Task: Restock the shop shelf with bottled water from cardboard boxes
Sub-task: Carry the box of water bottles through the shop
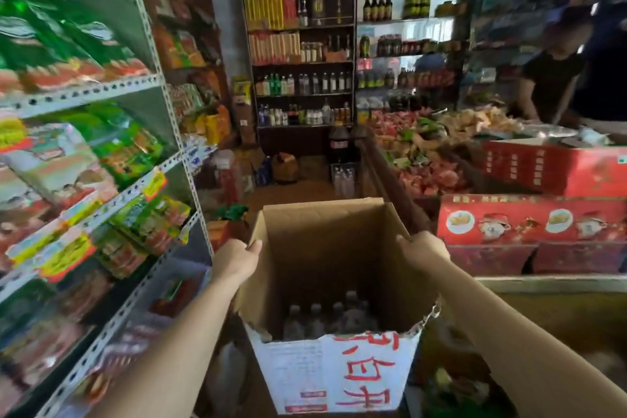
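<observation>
An open cardboard box (pixel 325 248) is held up in front of me in the shop aisle. Its near wall is white with red characters. Several water bottles (pixel 325 319) stand at its bottom. My left hand (pixel 235 260) grips the box's left rim, thumb over the edge. My right hand (pixel 422 249) grips the right rim the same way. At the far end of the aisle stands a dark shelf (pixel 303 95) with rows of bottled drinks.
A metal rack (pixel 101 88) full of snack packets lines the left. Red cartons (pixel 529 217) and a counter heaped with goods are on the right. A person in a black shirt (pixel 549 78) stands behind the counter. Bottles and boxes sit on the floor ahead.
</observation>
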A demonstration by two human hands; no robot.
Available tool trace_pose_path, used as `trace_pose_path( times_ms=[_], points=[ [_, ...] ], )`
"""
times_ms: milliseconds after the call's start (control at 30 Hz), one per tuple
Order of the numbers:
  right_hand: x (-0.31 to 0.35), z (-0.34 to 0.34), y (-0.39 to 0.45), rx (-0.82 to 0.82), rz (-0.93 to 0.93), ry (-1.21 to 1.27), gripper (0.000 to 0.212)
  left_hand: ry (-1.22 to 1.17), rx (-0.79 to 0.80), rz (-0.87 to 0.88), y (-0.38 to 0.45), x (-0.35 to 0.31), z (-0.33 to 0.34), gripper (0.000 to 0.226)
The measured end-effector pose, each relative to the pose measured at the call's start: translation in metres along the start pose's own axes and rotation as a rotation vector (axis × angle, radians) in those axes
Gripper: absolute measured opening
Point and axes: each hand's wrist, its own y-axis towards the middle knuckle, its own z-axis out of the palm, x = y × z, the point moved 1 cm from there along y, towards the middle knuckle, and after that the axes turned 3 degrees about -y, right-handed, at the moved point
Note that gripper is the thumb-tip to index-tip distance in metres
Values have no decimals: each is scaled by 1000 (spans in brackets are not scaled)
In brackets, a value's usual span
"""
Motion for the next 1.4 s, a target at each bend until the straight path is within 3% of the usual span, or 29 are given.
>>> trace_pose_path(
  times_ms=[900,1167,1400],
  points=[
    [319,128,794,28,-53,-30,42,-126,27,-54,802,-231,117,50],
    [401,188,1027,96,-140,-38,39,-180,-13,-159,1014,-268,180,49],
    [506,232,1208,166,-220,-74,41,-217,-100,-255,1180,-289,196,47]
  ],
)
